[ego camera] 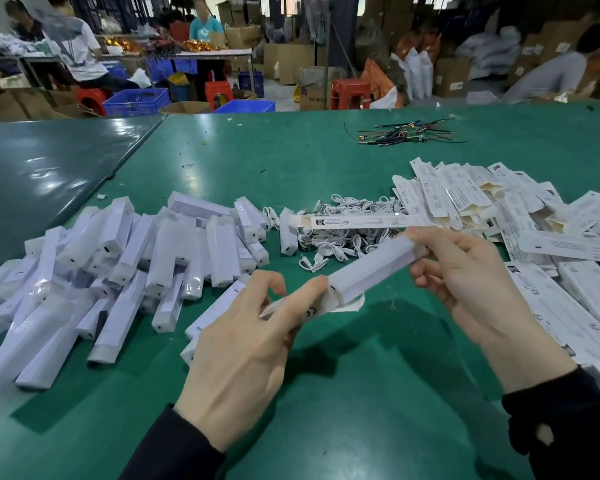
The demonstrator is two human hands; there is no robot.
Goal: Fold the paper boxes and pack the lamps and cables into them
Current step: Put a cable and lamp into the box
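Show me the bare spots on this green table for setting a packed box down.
Bare green table lies between the two forearms, and beyond the white coiled cables toward the dark wire bundle. Crowded: wrapped white lamps left, flat printed paper boxes right.

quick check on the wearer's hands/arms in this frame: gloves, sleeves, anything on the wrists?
No gloves: both the left hand and the right hand are bare. No rings, watch or wristband show. Both forearms are covered by long, dark, near-black sleeves that end at the wrists, the left sleeve and the right sleeve. The right sleeve has a small hole near the cuff. No logos or markings are visible on the fabric.
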